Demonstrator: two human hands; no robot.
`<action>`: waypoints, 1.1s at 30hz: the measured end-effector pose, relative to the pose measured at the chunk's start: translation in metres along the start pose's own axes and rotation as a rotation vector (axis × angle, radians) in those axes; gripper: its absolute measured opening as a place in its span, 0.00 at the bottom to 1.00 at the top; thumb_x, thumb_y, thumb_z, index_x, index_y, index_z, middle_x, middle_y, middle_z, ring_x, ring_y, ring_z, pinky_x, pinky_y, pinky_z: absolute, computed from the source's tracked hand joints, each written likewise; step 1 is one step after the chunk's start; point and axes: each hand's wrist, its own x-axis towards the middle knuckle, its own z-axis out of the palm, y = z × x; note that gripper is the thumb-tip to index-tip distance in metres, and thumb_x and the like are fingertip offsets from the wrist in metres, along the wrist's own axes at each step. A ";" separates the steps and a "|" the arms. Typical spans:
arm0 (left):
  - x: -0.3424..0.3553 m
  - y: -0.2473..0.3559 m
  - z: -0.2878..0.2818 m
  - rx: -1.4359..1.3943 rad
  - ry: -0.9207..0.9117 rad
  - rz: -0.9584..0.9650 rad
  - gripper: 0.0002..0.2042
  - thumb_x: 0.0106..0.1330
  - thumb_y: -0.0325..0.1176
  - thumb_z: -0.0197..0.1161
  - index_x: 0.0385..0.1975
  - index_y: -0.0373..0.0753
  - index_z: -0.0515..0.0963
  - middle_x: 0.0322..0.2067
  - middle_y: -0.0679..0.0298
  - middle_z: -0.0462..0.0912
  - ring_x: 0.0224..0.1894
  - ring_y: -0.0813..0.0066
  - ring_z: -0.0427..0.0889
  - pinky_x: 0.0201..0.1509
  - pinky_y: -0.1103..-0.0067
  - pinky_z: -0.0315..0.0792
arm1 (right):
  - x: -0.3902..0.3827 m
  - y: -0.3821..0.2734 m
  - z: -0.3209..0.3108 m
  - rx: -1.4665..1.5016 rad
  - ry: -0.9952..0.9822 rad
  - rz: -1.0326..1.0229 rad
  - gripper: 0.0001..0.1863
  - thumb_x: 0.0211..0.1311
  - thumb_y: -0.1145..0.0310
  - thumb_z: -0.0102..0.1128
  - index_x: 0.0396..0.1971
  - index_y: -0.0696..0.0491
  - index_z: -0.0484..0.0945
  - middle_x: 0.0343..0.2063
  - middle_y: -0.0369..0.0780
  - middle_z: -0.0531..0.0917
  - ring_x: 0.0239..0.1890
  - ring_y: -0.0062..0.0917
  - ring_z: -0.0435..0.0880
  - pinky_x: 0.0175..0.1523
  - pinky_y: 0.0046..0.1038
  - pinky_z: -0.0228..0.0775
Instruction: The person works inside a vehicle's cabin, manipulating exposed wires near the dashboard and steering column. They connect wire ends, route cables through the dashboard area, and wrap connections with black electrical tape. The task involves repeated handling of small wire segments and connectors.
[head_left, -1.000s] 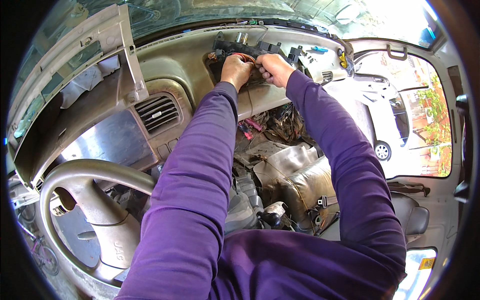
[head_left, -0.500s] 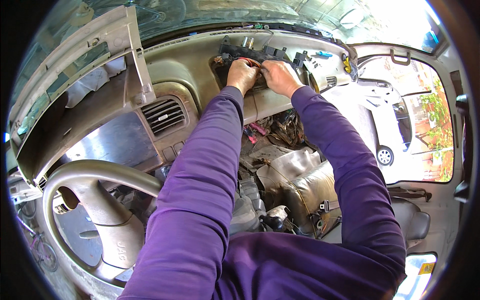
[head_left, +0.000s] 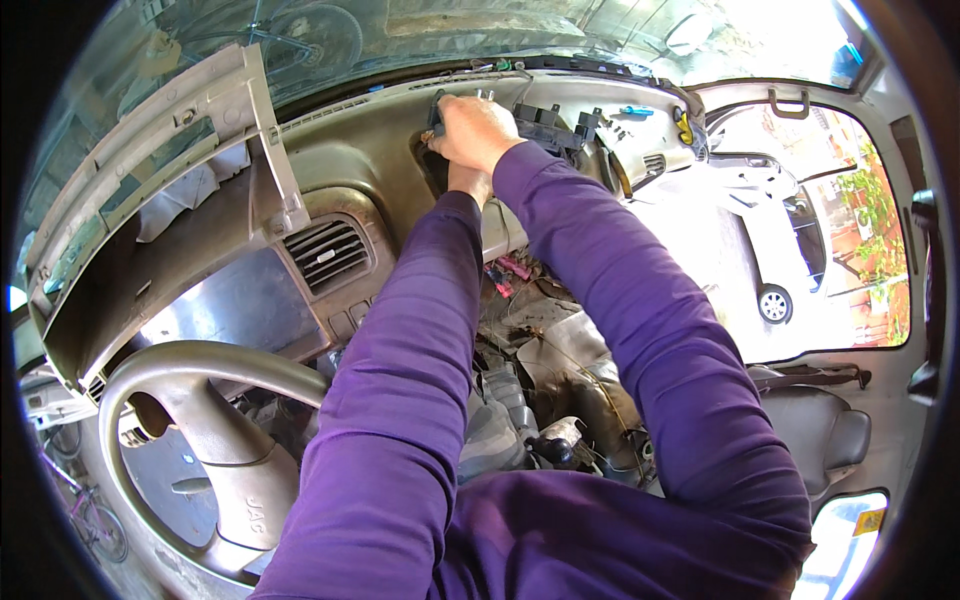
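Note:
A black housing (head_left: 550, 133) with several connectors sits at the opening in the upper dashboard (head_left: 360, 155). My right hand (head_left: 474, 128) reaches over to the housing's left end, its fingers bent around something too small and covered to make out. My left hand (head_left: 466, 181) is underneath it, showing only the wrist and part of its back; its fingers and anything in them are hidden. A small blue-handled tool (head_left: 637, 110) lies on the dashboard to the right, near a yellow-and-black object (head_left: 683, 127).
The steering wheel (head_left: 114, 440) is at lower left, below a loose trim frame (head_left: 260, 90). An air vent (head_left: 322, 255), tangled pink connectors and wires (head_left: 508, 272), and a grey seat (head_left: 810, 430) surround my arms. A white car (head_left: 750, 250) stands outside the right opening.
My right hand has moved left and up, crossing over my left hand, which it now covers. The red wires that were between my hands are now out of sight.

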 end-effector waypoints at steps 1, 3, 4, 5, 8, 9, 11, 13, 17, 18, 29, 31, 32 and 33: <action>-0.012 0.015 0.012 -0.111 0.009 -0.060 0.18 0.80 0.39 0.46 0.64 0.42 0.68 0.59 0.62 0.78 0.59 0.70 0.76 0.62 0.72 0.70 | 0.000 0.005 0.002 -0.004 -0.001 -0.002 0.21 0.54 0.57 0.70 0.39 0.59 0.82 0.37 0.50 0.87 0.44 0.47 0.87 0.51 0.44 0.79; -0.017 0.021 0.018 -0.268 0.090 -0.138 0.17 0.82 0.41 0.43 0.63 0.44 0.68 0.58 0.64 0.77 0.58 0.70 0.76 0.60 0.70 0.72 | -0.002 0.007 0.002 -0.006 -0.011 -0.031 0.20 0.52 0.58 0.70 0.38 0.58 0.82 0.36 0.51 0.87 0.43 0.47 0.87 0.51 0.43 0.79; -0.009 0.009 0.008 -0.110 0.050 0.001 0.17 0.82 0.40 0.44 0.63 0.44 0.68 0.58 0.65 0.77 0.59 0.70 0.76 0.60 0.70 0.72 | -0.002 0.001 -0.002 0.047 0.033 -0.048 0.19 0.51 0.59 0.70 0.37 0.58 0.82 0.36 0.52 0.87 0.43 0.47 0.87 0.50 0.43 0.79; 0.002 -0.002 -0.010 0.058 0.030 0.147 0.17 0.81 0.40 0.44 0.64 0.44 0.68 0.59 0.65 0.77 0.59 0.70 0.76 0.61 0.70 0.72 | 0.001 -0.011 -0.006 0.112 0.074 -0.084 0.18 0.49 0.60 0.70 0.36 0.58 0.82 0.35 0.52 0.87 0.42 0.48 0.87 0.50 0.43 0.79; 0.013 -0.007 -0.020 0.490 0.072 0.116 0.17 0.72 0.37 0.57 0.57 0.40 0.75 0.52 0.56 0.82 0.53 0.64 0.82 0.57 0.71 0.74 | -0.003 0.007 -0.005 0.534 0.314 0.027 0.22 0.51 0.54 0.74 0.31 0.59 0.82 0.32 0.53 0.86 0.39 0.46 0.87 0.46 0.40 0.79; 0.010 -0.001 -0.015 0.585 0.093 0.087 0.17 0.68 0.36 0.61 0.55 0.39 0.77 0.50 0.53 0.84 0.51 0.61 0.84 0.56 0.71 0.75 | -0.003 0.021 -0.005 0.575 0.370 0.153 0.24 0.51 0.52 0.75 0.32 0.61 0.82 0.31 0.53 0.87 0.38 0.45 0.88 0.47 0.38 0.78; -0.025 0.045 0.025 0.719 0.138 0.005 0.13 0.57 0.35 0.70 0.38 0.35 0.86 0.37 0.49 0.88 0.42 0.55 0.88 0.50 0.69 0.78 | -0.009 0.058 -0.008 0.606 0.482 0.424 0.27 0.52 0.52 0.76 0.35 0.64 0.82 0.32 0.53 0.87 0.38 0.43 0.88 0.47 0.36 0.78; -0.024 0.047 0.016 0.748 0.137 0.057 0.14 0.58 0.35 0.68 0.40 0.34 0.86 0.35 0.52 0.89 0.40 0.62 0.88 0.47 0.72 0.78 | 0.002 0.068 -0.011 0.642 0.412 0.569 0.30 0.53 0.52 0.75 0.38 0.68 0.83 0.34 0.55 0.87 0.40 0.44 0.88 0.48 0.38 0.77; -0.022 0.043 0.013 0.746 0.191 0.088 0.15 0.54 0.36 0.68 0.38 0.32 0.86 0.33 0.51 0.88 0.37 0.60 0.89 0.46 0.72 0.79 | 0.006 0.084 -0.006 0.522 0.380 0.621 0.26 0.57 0.52 0.70 0.39 0.64 0.85 0.37 0.56 0.87 0.45 0.47 0.87 0.53 0.40 0.75; -0.022 0.042 0.016 0.729 0.200 0.071 0.15 0.54 0.37 0.69 0.37 0.33 0.86 0.34 0.49 0.88 0.38 0.56 0.89 0.47 0.71 0.79 | 0.002 0.091 -0.008 0.549 0.376 0.644 0.25 0.58 0.53 0.70 0.39 0.63 0.85 0.38 0.56 0.87 0.46 0.47 0.87 0.54 0.40 0.75; -0.041 0.063 0.004 0.716 0.678 0.437 0.18 0.66 0.46 0.63 0.32 0.33 0.81 0.30 0.44 0.85 0.37 0.44 0.85 0.43 0.61 0.77 | -0.226 -0.034 -0.008 1.043 0.340 0.531 0.14 0.65 0.67 0.62 0.40 0.64 0.82 0.36 0.48 0.87 0.39 0.32 0.86 0.47 0.33 0.76; -0.046 0.090 0.024 0.694 0.636 0.508 0.18 0.66 0.44 0.63 0.30 0.31 0.80 0.28 0.42 0.83 0.35 0.43 0.84 0.43 0.62 0.76 | -0.260 -0.065 0.004 1.175 0.137 0.448 0.11 0.66 0.69 0.61 0.40 0.63 0.81 0.34 0.47 0.87 0.39 0.31 0.86 0.46 0.33 0.76; -0.047 0.105 0.029 0.749 0.601 0.530 0.17 0.65 0.44 0.63 0.29 0.31 0.79 0.28 0.42 0.83 0.35 0.43 0.84 0.42 0.62 0.76 | -0.272 -0.079 0.011 1.247 0.052 0.358 0.10 0.65 0.70 0.60 0.40 0.62 0.81 0.34 0.46 0.86 0.38 0.31 0.86 0.45 0.33 0.76; -0.051 0.128 0.035 0.762 0.518 0.565 0.16 0.65 0.42 0.63 0.29 0.31 0.79 0.27 0.42 0.82 0.34 0.43 0.84 0.43 0.62 0.76 | -0.278 -0.091 0.011 1.217 -0.032 0.268 0.08 0.66 0.72 0.60 0.39 0.61 0.80 0.31 0.42 0.84 0.34 0.25 0.82 0.41 0.29 0.74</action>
